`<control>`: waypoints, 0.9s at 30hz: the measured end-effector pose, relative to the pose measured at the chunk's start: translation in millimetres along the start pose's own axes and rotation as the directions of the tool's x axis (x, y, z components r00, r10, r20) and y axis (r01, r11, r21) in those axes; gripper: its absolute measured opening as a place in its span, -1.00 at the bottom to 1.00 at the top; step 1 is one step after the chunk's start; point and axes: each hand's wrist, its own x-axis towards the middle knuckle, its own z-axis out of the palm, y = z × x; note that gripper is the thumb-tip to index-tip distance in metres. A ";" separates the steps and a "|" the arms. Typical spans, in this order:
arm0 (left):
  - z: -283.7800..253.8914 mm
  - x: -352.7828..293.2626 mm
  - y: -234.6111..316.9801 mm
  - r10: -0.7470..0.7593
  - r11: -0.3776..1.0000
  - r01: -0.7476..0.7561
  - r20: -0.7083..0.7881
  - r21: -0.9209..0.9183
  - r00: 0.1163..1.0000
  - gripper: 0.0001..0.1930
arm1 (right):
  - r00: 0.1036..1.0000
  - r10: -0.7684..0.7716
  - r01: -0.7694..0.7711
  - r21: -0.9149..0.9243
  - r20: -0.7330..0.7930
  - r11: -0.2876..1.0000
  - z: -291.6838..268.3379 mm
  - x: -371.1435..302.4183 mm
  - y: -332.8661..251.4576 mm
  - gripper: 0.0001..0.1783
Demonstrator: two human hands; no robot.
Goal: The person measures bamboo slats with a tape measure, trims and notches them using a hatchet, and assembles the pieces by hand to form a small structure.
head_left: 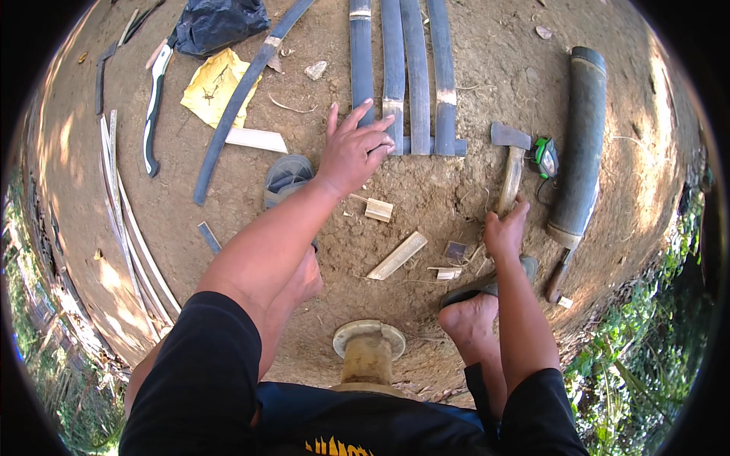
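Left hand (352, 156), fingers apart, is apparently steadying long dark-grey bamboo strips (393, 72); right hand (506, 230) is gripping wooden-handled steel hatchet (512, 173).

- Between the four long blue-grey bamboo strips (419, 76) and the wooden-handled metal hatchet (511, 171), the brown earth ground (477, 163) leaves a lane where a hand could pass.
- Right of the hatchet head, the green-and-black tape measure (544, 158) and thick dark bamboo tube (582, 137) crowd together, blocking sideways passage.
- The left hand (356, 150), its fingers spread, obstructs the leftmost strip's near end.
- Left of those strips, a gap reaches the curved grey bamboo strip (228, 125), interrupted by a pale stone (315, 70).
- Toward the ground's left edge, room remains between thin pale strips (124, 209) and the white-and-black curved tool handle (156, 106).
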 end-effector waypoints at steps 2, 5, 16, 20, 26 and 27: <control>0.4 -0.1 -0.5 0.001 1.000 -0.001 -0.006 0.001 1.000 -0.86 | 1.000 -0.031 0.031 0.004 0.000 0.999 0.8 1.1 2.4 -0.21; 2.1 1.0 0.9 -0.017 1.000 0.017 -0.013 0.007 1.000 -0.86 | 0.998 -0.066 0.066 -0.018 -0.005 0.998 3.6 3.4 10.2 -0.21; 12.2 -1.5 5.5 -0.061 0.998 0.061 -0.086 0.002 0.994 -0.87 | 0.998 -0.068 0.068 -0.013 0.003 0.998 5.0 3.1 9.1 -0.17; 13.5 -2.6 5.0 -0.055 0.998 0.055 -0.098 0.000 0.994 -0.87 | 0.996 -0.095 0.095 -0.015 0.000 0.995 5.6 3.8 11.7 -0.19; 17.1 -2.8 3.8 -0.044 0.998 0.049 -0.100 0.051 0.994 -0.84 | 0.994 -0.107 0.107 0.001 -0.032 0.994 1.9 2.5 8.8 -0.25; 18.0 -2.3 4.5 -0.041 0.997 0.047 -0.101 0.060 0.994 -0.83 | 0.992 -0.121 0.122 0.010 -0.047 0.993 0.4 2.6 9.3 -0.27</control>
